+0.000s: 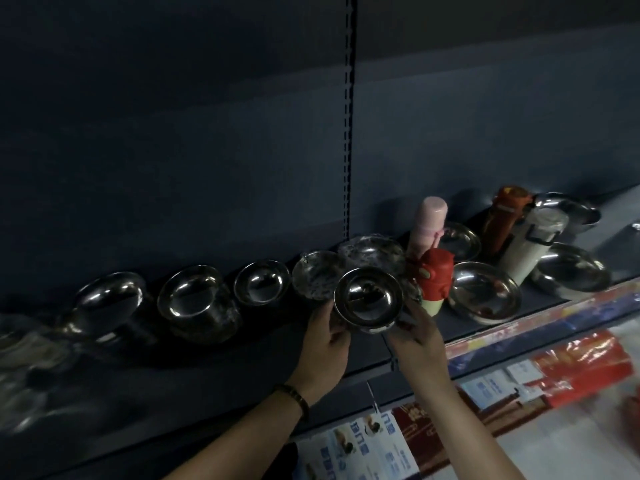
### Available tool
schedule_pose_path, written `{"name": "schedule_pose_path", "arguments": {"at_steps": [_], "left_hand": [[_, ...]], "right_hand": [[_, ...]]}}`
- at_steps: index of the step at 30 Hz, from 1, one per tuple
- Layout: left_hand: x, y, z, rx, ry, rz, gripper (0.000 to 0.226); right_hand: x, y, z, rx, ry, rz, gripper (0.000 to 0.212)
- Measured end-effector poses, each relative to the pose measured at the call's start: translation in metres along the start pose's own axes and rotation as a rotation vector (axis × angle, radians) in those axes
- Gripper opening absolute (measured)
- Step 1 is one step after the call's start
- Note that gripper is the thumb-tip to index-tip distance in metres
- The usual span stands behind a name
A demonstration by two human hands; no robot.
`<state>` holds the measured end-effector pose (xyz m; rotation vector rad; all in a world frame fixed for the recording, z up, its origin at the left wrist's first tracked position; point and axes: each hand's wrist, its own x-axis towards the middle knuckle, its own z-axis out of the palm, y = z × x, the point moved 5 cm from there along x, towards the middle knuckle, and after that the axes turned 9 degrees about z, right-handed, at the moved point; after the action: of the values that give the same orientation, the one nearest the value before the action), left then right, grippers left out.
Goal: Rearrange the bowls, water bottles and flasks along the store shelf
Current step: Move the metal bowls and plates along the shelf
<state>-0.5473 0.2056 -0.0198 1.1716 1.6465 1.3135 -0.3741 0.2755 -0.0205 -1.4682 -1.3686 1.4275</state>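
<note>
Squarely between both hands (327, 344) (420, 337) — bowl (369, 296)

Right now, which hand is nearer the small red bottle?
Right. The right hand grips the steel bowl just beside the small red bottle; the left hand holds the bowl's opposite side, farther away.

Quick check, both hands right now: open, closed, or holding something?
Left hand: grips the left side of the steel bowl.
Right hand: holds the right side of the same bowl.
</note>
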Motion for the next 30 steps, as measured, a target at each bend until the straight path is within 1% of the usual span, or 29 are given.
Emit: {"name": "schedule_pose_path", "arguments": {"at_steps": [2,4,7,10,17,22,23,26,28,30], "left_hand": [[-0.006,0.008,-0.021,-0.020,0.089,0.031,0.073],[-0.008,0.008,-0.047,-0.040,0.183,0.040,0.073],[-0.009,0.006,-0.087,-0.021,0.322,0.034,0.069],[-0.006,0.004,-0.119,-0.059,0.404,0.025,0.064],[0.021,-0.034,-0.166,-0.018,0.493,-0.049,0.063],[0.039,-0.066,-0.169,-0.020,0.530,-0.108,0.064],[0.045,-0.078,-0.169,-0.013,0.538,-0.117,0.065],[0.046,-0.071,-0.161,0.040,0.551,-0.158,0.058],[0.044,-0.065,-0.158,0.064,0.542,-0.179,0.051],[0.045,-0.066,-0.158,0.082,0.535,-0.184,0.051]], "right_hand": [[-0.004,-0.008,0.016,0.047,-0.046,0.011,0.072],[-0.006,-0.022,0.036,0.046,-0.100,-0.034,0.076],[-0.002,-0.047,0.077,0.019,-0.211,-0.118,0.063],[0.008,-0.061,0.119,0.002,-0.260,-0.175,0.064],[0.050,-0.062,0.188,-0.143,-0.422,-0.118,0.056],[0.076,-0.044,0.206,-0.187,-0.480,-0.057,0.050],[0.079,-0.042,0.207,-0.190,-0.489,-0.051,0.051],[0.088,-0.033,0.209,-0.160,-0.543,0.004,0.056],[0.092,-0.029,0.211,-0.174,-0.568,0.000,0.048],[0.098,-0.028,0.214,-0.176,-0.588,-0.034,0.039]]}}
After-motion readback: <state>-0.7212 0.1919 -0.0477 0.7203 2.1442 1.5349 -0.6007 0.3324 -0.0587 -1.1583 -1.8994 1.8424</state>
